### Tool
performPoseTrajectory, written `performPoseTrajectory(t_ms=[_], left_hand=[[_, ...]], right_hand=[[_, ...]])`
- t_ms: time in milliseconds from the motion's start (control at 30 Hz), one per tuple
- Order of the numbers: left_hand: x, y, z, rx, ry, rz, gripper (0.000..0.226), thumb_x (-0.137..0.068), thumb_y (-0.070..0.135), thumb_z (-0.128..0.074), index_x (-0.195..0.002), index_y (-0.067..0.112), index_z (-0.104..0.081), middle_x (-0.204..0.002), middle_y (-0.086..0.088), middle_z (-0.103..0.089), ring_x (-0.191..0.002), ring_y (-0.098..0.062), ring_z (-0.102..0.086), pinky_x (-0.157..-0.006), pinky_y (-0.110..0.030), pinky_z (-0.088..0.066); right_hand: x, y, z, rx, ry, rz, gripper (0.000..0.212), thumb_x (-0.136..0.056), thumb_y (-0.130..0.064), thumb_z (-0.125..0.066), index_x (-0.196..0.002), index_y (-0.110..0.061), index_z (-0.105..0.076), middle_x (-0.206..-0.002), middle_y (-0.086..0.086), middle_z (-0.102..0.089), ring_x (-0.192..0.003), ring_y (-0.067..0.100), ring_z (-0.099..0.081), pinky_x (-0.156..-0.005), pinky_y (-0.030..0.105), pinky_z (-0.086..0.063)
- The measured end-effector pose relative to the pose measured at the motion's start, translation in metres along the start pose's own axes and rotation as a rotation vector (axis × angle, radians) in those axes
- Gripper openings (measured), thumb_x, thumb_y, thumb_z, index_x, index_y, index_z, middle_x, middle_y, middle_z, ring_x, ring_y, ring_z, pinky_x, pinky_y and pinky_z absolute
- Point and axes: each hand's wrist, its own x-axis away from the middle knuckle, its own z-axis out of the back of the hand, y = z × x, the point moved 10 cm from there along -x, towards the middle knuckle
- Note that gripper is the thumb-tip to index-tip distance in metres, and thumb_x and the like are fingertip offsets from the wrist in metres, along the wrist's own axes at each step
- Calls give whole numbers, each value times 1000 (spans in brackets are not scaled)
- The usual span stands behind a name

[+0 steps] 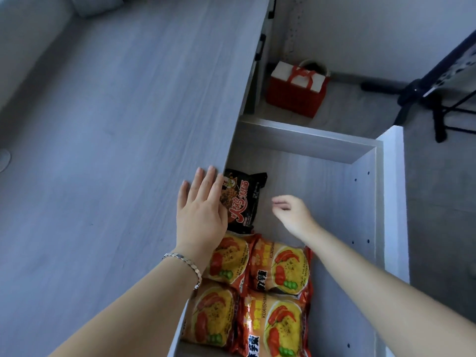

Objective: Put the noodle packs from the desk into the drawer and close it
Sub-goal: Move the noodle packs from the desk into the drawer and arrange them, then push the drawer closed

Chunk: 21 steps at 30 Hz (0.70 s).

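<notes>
The drawer point(371, 191) stood open, holding four orange noodle packs point(260, 287) and a black pack point(242, 199). The left hand point(201, 215) lay flat, fingers spread, on the desk point(116, 124) edge; the right hand point(293, 215) hovered empty, loosely curled, over the drawer.

Drawer point(365, 202) open, four orange noodle packs point(257, 292) plus one black noodle pack point(242, 199) inside. Left hand point(201, 215) flat on desk point(116, 124) edge, over black pack. Right hand point(293, 215) empty, fingers loosely curled, above drawer floor. Red bag point(296, 94) on floor beyond.
</notes>
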Motion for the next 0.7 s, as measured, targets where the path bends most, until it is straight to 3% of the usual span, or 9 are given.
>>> performPoseTrajectory(t_ms=[100,167,233,300,367,433,500,600,700], left_hand=[[0,0,-2,-3,-55,23,54,-90,9,-50,-143,12,-39,-151,-9,-37,-143,-30,-25,-117,-48,-16],[-2,4,2,-17,-89,22,56,-90,9,-49,-144,12,-36,-153,-8,-33,-144,-29,-22,-117,-47,-15],[-2,5,5,-52,-127,16,57,-91,10,-46,-146,13,-32,-154,-6,-30,-145,-27,-20,-117,-46,-18],[-2,7,8,-62,-166,14,58,-93,12,-42,-148,15,-26,-156,-4,-25,-145,-25,-16,-117,-43,-18],[-1,6,8,-69,-217,29,59,-95,14,-39,-150,18,-18,-159,-1,-17,-147,-23,-10,-118,-42,-17],[0,6,9,-68,-257,43,60,-96,14,-38,-151,19,-15,-159,0,-13,-147,-22,-8,-118,-41,-18],[0,7,12,-50,-284,51,59,-96,13,-38,-150,19,-17,-159,1,-13,-147,-21,-9,-117,-42,-21],[6,4,14,-2,-312,37,55,-98,14,-34,-150,20,-17,-160,3,-13,-147,-20,-8,-116,-43,-19],[15,-8,10,-12,-312,-14,51,-100,26,-32,-150,26,-18,-160,2,-12,-147,-20,-5,-118,-41,-12]], right_hand=[[35,-18,48,63,125,113,23,-89,-8,-52,-108,-10,-65,-112,8,-67,-103,18,-61,-93,25,-46],[63,-24,94,127,277,154,27,-90,-10,-51,-115,-12,-61,-120,6,-63,-115,19,-56,-91,20,-38],[88,-17,136,194,463,153,35,-89,-9,-52,-124,-9,-54,-129,10,-55,-126,23,-45,-98,23,-34],[104,7,166,252,569,44,48,-86,-8,-53,-133,-3,-43,-141,16,-41,-133,30,-32,-106,31,-29],[114,49,177,252,539,-182,59,-86,-12,-55,-138,1,-31,-146,20,-30,-136,34,-24,-109,39,-27],[119,88,171,196,435,-365,50,-85,-16,-56,-128,5,-39,-135,24,-43,-123,37,-40,-93,37,-39],[123,105,162,128,366,-402,29,-85,-15,-52,-106,5,-52,-110,22,-61,-89,32,-54,-68,31,-41],[126,110,159,55,409,-368,6,-81,-5,-45,-81,-1,-49,-81,13,-55,-64,25,-43,-50,26,-29],[129,101,152,39,423,-317,12,-79,-2,-42,-85,-5,-52,-78,13,-54,-59,23,-42,-49,23,-25]])
